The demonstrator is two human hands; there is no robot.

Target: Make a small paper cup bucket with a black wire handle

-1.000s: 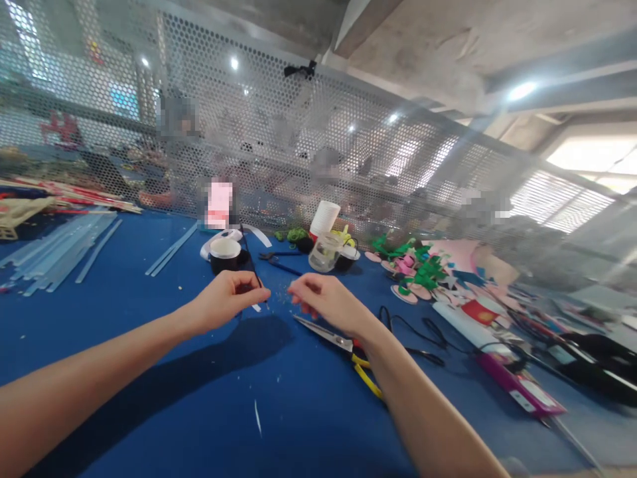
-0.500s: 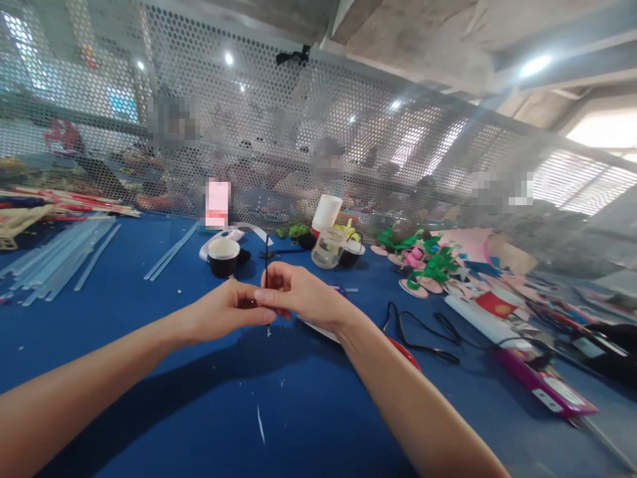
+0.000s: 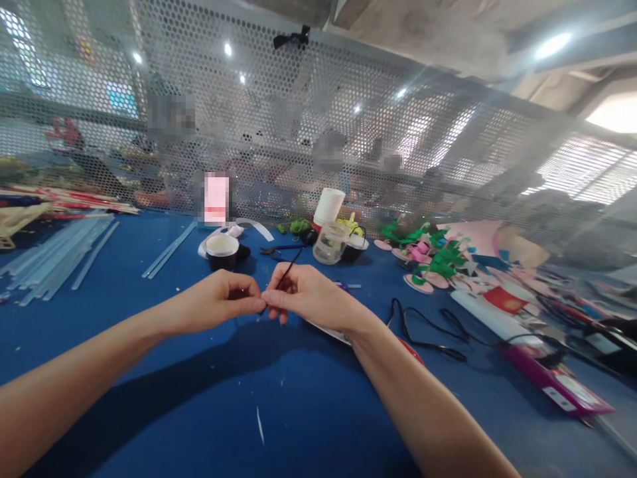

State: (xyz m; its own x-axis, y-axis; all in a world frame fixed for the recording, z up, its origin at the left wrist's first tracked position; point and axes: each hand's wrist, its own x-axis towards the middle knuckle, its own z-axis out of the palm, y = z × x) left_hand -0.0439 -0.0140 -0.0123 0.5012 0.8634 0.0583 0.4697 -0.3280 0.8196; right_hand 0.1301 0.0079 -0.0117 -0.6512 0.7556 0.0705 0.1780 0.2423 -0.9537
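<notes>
My right hand (image 3: 308,295) is closed in a pinch round a thin dark stick (image 3: 292,264), which slants up and to the right from the fingers. My left hand (image 3: 226,302) is also pinched, its fingertips meeting those of the right at the stick's lower end. Whether something small sits between the touching fingertips is hidden. Both hands are above the blue table (image 3: 199,398). Just beyond the left one stands a black-and-white paper cup (image 3: 222,251). Partly under the right forearm lies a plate-like thing with a pale rim (image 3: 328,332).
Pliers (image 3: 273,251), a clear plastic cup (image 3: 330,243) and stacked white cups (image 3: 329,206) stand behind. Pale blue strips (image 3: 64,252) lie left. To the right are green-leaved craft pieces (image 3: 442,262), a black cable (image 3: 405,325) and a purple box (image 3: 560,382). A perforated metal screen (image 3: 279,119) rises behind.
The dark stick has tipped from upright to a slant toward the right. The left hand's fingers have drawn slightly back and left, to the right hand's fingertips.
</notes>
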